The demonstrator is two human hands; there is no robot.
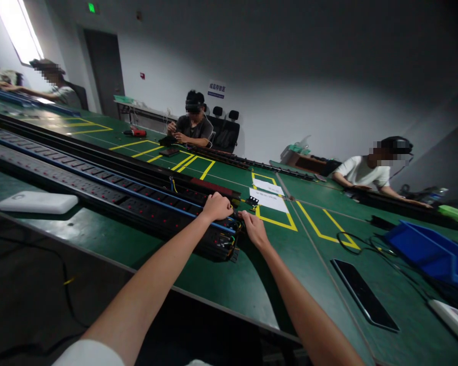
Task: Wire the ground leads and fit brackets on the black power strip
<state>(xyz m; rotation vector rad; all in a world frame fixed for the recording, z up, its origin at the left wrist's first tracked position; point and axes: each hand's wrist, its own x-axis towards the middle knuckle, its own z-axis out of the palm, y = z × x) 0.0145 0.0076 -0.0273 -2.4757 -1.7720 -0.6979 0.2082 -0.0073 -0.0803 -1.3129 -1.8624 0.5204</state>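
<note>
Long black socket strips [110,195] with red dots and blue edges lie side by side, running from the far left to my hands. At their near right end, wires and small fittings [226,241] are exposed. My left hand [217,207] is closed over the end of one strip, fingers curled, and hides what they pinch. Just to its right, my right hand [254,229] has thumb and finger pinched at the same end; the small dark piece there is too unclear to name. Behind my hands lies a small black part with pale squares [252,201].
Printed sheets [269,199] lie beyond my right hand. A phone [363,294], black cables [370,243] and a blue bin [429,249] are at right. At left is a white power bank [38,203]; farther off, a red tool [137,132]. Several people sit around the green table [229,290].
</note>
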